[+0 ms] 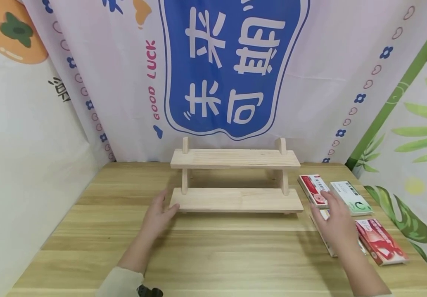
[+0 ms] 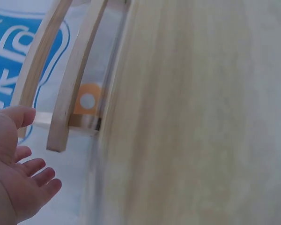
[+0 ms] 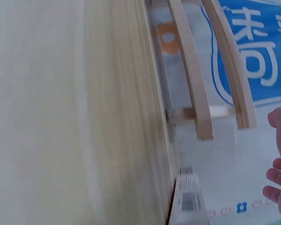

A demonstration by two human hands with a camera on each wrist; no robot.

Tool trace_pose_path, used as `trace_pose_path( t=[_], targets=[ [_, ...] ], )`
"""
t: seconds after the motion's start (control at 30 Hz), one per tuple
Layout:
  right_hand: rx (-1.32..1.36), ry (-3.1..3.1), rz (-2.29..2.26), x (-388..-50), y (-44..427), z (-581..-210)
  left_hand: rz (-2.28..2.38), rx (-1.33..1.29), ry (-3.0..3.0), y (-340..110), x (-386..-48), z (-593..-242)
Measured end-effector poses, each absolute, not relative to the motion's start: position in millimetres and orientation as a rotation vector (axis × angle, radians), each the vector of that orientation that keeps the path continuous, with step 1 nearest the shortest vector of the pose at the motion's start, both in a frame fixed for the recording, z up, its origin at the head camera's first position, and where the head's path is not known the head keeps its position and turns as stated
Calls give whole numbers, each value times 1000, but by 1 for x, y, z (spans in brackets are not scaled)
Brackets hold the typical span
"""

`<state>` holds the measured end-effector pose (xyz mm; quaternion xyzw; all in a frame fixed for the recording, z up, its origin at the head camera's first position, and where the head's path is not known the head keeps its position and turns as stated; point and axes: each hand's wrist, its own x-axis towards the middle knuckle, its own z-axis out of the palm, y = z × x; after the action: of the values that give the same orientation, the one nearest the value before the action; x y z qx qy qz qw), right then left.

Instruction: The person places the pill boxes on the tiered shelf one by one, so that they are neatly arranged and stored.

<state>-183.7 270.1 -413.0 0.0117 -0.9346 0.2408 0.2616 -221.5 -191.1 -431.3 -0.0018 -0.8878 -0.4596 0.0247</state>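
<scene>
- A two-tier wooden shelf [image 1: 237, 200] is being supported toward the rear of a wood-grain bench [image 1: 236, 255], before a printed backdrop [image 1: 124, 95].
- At its lower left corner, the left grip [image 1: 156, 216], a bare hand, is being held spread, nothing being pinched; whether the board is being touched cannot be told.
- Right of the shelf, the right grip [image 1: 336, 218] is being held spread and unfilled over a partly covered box [image 1: 331, 248].
- Around that box, a red-and-white box [image 1: 311, 189], a white-and-green box [image 1: 352, 198] and a red box [image 1: 380, 241] are being displayed face up.
- The shelf is seemingly being exposed to a skewing nudge, should the left thumb be swung inward; neighbouring boxes, being closely grouped, could be knocked by a low reach.
- In the head view four boxes are being shown, in the left wrist view none; there, smaller fingers hidden from above are being revealed. Only in the right wrist view are barcodes [image 3: 191, 200] being caught.
</scene>
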Motion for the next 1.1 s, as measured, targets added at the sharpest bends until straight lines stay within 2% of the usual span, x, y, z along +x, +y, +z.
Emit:
trace_pose_path(
  t=[0.47,0.77,1.1],
  targets=[
    [-257,-2644,757,-155,333,-431,-1786,-25,-2557,-196,-230,-461],
    [-371,-2618,756,-138,371,-443,-1788,18,-2556,-196,-231,-468],
    [-675,-2817,734,-126,410,-457,-1795,-21,-2525,-195,-230,-470]
  ],
)
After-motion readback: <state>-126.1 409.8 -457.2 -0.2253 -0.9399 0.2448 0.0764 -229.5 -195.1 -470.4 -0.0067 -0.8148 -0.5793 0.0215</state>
